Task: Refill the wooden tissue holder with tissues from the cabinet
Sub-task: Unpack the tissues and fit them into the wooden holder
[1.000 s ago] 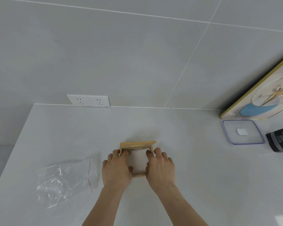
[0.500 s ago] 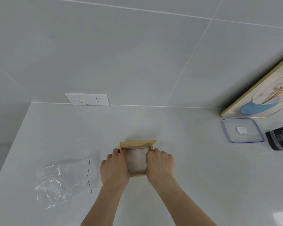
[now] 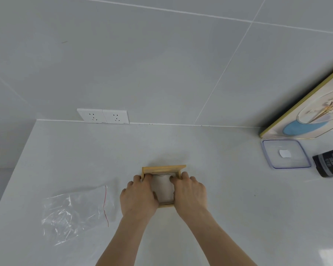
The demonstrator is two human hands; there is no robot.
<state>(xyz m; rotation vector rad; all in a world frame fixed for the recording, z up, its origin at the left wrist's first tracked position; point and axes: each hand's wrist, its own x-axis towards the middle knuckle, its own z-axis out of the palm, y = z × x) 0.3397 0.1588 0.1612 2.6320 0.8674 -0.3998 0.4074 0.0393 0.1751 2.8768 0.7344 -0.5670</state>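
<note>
A small square wooden tissue holder (image 3: 164,169) stands on the white counter, its far wall upright. A white stack of tissues (image 3: 162,189) lies inside it, between my hands. My left hand (image 3: 137,196) rests on the holder's left side, fingers curled down over the tissues' left edge. My right hand (image 3: 189,194) does the same on the right side, fingertips pressing on the tissues near the far wall. The holder's side walls are hidden under my hands.
An empty clear plastic bag (image 3: 76,212) with a red strip lies left of the holder. A clear square lid (image 3: 285,153), a dark jar (image 3: 330,163) and a leaning framed picture (image 3: 313,114) sit at the right. Two wall sockets (image 3: 103,116) are behind.
The white tissues have come down into the holder, where only bare counter showed between my hands before. My hands stay at the holder's sides, fingers now pressing on the stack.
</note>
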